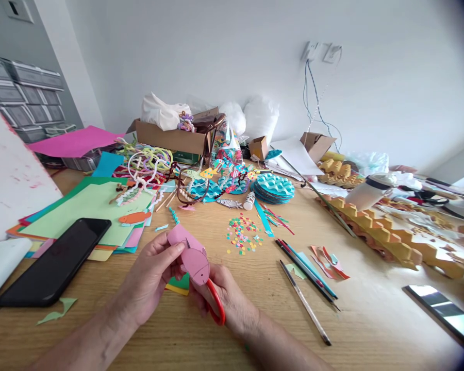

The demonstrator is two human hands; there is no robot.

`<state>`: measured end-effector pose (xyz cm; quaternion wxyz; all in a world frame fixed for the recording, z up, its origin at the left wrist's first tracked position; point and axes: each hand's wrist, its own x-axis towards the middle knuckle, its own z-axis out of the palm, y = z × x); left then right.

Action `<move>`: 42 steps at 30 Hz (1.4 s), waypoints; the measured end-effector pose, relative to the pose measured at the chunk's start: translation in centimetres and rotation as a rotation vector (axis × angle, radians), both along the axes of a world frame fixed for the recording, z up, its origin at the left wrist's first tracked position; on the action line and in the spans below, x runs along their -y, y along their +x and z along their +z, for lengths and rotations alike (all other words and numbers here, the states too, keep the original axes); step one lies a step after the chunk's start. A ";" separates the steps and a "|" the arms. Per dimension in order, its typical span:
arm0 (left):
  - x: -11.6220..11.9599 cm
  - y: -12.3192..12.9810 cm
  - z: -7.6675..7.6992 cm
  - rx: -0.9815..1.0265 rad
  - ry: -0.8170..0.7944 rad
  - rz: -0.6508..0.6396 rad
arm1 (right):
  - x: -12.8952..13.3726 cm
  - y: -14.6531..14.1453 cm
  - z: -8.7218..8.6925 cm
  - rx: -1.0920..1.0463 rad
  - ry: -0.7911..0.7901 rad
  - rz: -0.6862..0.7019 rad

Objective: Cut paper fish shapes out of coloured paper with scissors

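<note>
My left hand [156, 265] pinches a piece of pink paper [195, 264] with a fish drawn on it, an eye dot showing near its lower end. Red-handled scissors [216, 304] are in my right hand [226, 293], its fingers wrapped about the handle. The scissors' dark tip shows at the paper's edge near my left thumb; the rest of the blades is hidden behind the paper. Partly covered by my hands, a green and yellow paper piece [180, 284] lies on the table. An orange paper fish [134, 218] rests on the coloured sheets to the left.
Left of my hands lie a black phone [54, 263] and stacked coloured paper [93, 211]. Confetti dots [243, 232], pencils [309, 273], a pen [304, 301] and orange scraps [330, 262] lie to the right. Egg-carton strips [371, 232] and blue scalloped pieces [274, 187] stand farther back.
</note>
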<state>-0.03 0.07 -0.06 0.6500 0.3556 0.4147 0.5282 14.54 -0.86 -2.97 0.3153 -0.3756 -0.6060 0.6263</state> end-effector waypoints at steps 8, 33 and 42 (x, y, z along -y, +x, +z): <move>0.0 0.0 -0.2 -0.013 0.018 0.010 | 0.1 0.0 -0.1 -0.021 -0.019 0.005; -0.1 -0.4 -0.2 -0.047 0.037 0.002 | 0.2 -0.2 0.7 -0.058 -0.025 -0.003; -0.4 -0.7 0.0 -0.061 0.016 -0.029 | 0.1 -0.1 0.7 -0.022 -0.028 -0.008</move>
